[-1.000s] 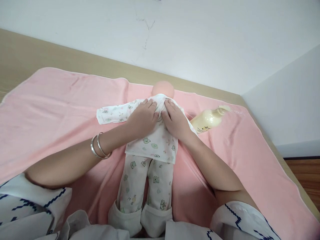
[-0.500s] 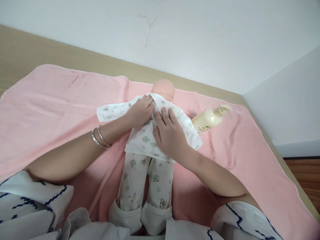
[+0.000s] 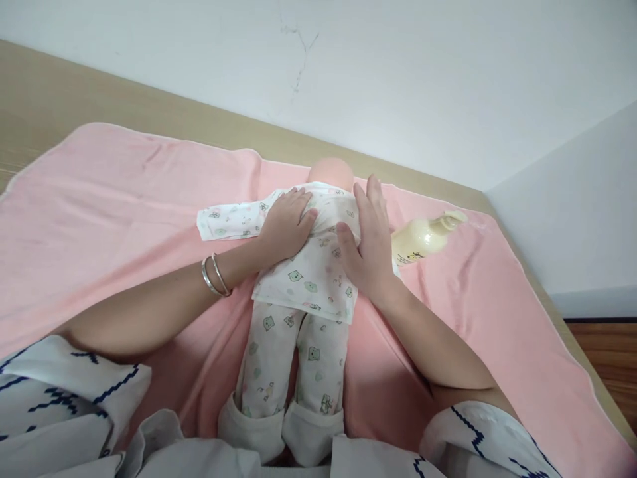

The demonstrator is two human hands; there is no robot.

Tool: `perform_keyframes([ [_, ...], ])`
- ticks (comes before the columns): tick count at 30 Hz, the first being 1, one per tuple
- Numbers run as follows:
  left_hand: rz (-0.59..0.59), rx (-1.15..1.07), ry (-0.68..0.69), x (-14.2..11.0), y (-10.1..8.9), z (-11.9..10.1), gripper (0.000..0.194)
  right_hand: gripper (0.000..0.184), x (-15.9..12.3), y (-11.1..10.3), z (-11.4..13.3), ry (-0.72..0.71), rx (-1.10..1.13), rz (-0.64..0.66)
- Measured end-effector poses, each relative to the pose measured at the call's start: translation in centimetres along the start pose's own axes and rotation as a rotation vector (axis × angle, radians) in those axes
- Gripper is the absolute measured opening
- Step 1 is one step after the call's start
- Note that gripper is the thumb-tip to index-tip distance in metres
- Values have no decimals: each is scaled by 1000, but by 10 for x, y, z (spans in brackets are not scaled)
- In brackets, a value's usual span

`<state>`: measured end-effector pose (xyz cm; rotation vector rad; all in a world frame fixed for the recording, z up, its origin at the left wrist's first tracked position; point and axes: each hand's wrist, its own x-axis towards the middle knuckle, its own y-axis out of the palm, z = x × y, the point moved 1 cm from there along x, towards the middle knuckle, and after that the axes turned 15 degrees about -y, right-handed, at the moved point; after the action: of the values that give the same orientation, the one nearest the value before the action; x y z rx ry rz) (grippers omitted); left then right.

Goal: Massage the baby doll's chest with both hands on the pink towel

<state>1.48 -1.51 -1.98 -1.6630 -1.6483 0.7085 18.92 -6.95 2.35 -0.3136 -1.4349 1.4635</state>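
A baby doll (image 3: 330, 174) lies on its back on a pink towel (image 3: 99, 199), head away from me. It wears a white printed top (image 3: 313, 265) and matching trousers (image 3: 288, 358). My left hand (image 3: 286, 222) lies flat on the left side of the doll's chest, fingers stretched toward the collar. A pair of silver bangles (image 3: 215, 275) sits on that wrist. My right hand (image 3: 367, 239) rests open along the doll's right side, fingers straight and pointing toward the head. Neither hand holds anything.
A cream pump bottle (image 3: 423, 238) lies on the towel just right of my right hand. The towel covers a light wooden surface (image 3: 60, 93) against a white wall. A strip of wooden floor (image 3: 604, 345) shows at the far right.
My right hand has slid from the middle of the doll's chest out to its right side, smoothing the top flat. My left hand stays on the chest's left side.
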Motion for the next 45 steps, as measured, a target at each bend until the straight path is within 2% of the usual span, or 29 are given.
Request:
perform_keyframes([
  [2, -16, 0, 4, 0, 1, 1, 64, 67, -2, 8, 5, 5, -16, 56],
  [4, -32, -1, 14, 0, 2, 1, 65, 64, -2, 15, 8, 48, -10, 182],
  [7, -43, -12, 23, -1, 2, 1, 65, 65, -2, 12, 11, 85, 37, 279],
  [9, -45, -20, 23, -2, 2, 1, 63, 66, -3, 3, 13, 58, 65, 221],
  [13, -41, -23, 14, -2, 1, 0, 62, 67, -6, -7, 15, -2, 20, -18],
  [15, -32, -15, 15, -3, 0, -1, 63, 67, -5, 0, 14, 9, 0, 5],
  [19, -29, 6, 9, -3, -1, -1, 62, 62, -3, 14, 11, 28, 60, 244],
  [21, -27, 9, 7, -3, -1, -1, 62, 61, -3, 10, 11, 5, 69, 200],
  [25, -21, -4, 0, -3, 0, -1, 64, 64, -7, -4, 14, -50, -15, -77],
  [27, -25, -11, -4, -3, 0, -1, 64, 66, -7, 0, 14, -32, -32, -56],
  [30, -34, -14, 2, -3, -1, -1, 63, 62, -6, 12, 12, 19, 31, 155],
  [32, -34, -14, 9, -3, -1, -1, 64, 62, -4, 13, 10, 13, 82, 225],
  [34, -30, -16, 13, -3, -1, -2, 64, 65, -2, 5, 8, -20, 95, 164],
  [37, -25, -27, 5, -3, 0, -1, 62, 70, -1, -6, 6, -26, 33, -6],
  [38, -29, -30, 3, -3, 0, -1, 62, 71, 0, -5, 6, -17, 9, -15],
  [43, -57, -22, 19, -3, 1, -2, 64, 65, 1, 17, 7, 4, 29, 239],
  [45, -53, -14, 20, -4, 1, -2, 64, 63, 0, 20, 10, 9, 39, 275],
])
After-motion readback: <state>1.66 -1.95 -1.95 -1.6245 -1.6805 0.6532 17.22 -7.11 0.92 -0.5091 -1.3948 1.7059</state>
